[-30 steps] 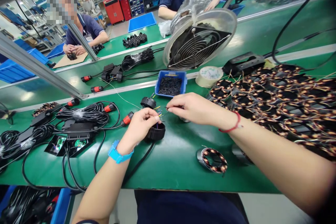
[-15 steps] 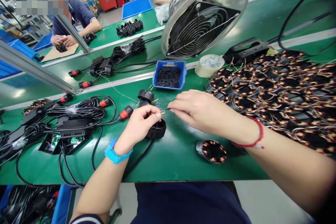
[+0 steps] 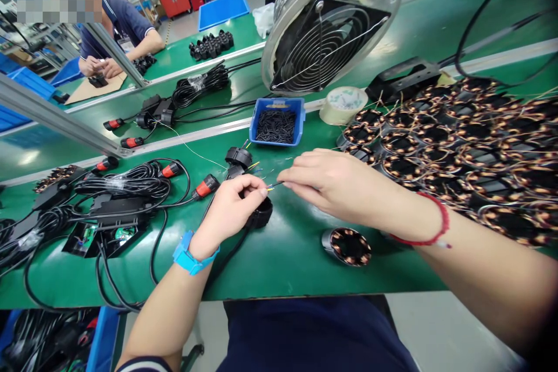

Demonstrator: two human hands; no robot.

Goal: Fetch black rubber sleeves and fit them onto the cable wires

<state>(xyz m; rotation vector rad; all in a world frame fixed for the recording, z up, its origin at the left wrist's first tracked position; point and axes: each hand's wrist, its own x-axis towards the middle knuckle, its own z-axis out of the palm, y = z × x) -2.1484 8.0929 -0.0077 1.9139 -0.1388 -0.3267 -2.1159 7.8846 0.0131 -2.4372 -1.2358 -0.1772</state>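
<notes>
My left hand is closed in a pinch on thin coloured wires that come out of a black round connector lying on the green bench. My right hand is closed too, its fingertips pinching a small black tube piece against the wire tips. A second black connector part lies just behind my hands. A single copper-wound stator sits on the bench under my right forearm.
A blue bin of small black tubes stands behind my hands, with a tape roll and a tilted fan beyond. Several stators are piled at right. Black cable bundles lie at left. Two people work at the far bench.
My hands have come closer together, the right fingertips now meeting the wire tips held by the left. The view has tilted slightly downward.
</notes>
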